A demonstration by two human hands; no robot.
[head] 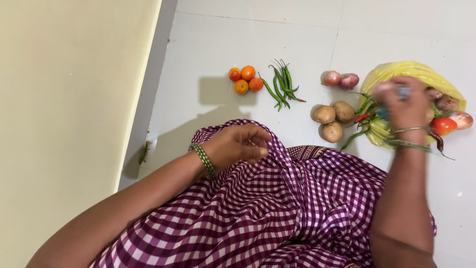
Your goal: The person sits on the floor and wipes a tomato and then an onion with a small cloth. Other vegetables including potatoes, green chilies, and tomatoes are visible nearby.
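Note:
My left hand (238,145) rests on the purple checked cloth (277,208) over my lap, fingers curled and pinching a fold of it. My right hand (404,104) reaches over the open yellow plastic bag (396,72) on the floor; it is blurred and its fingers seem closed around something small that I cannot make out. In and around the bag lie a red tomato (443,125), onions, green chillies and a dark red chilli (439,141).
Sorted on the white tiled floor (208,44) are several orange tomatoes (245,79), a bunch of green chillies (281,84), two red onions (340,79) and three potatoes (333,119). A cream wall (64,99) runs along the left.

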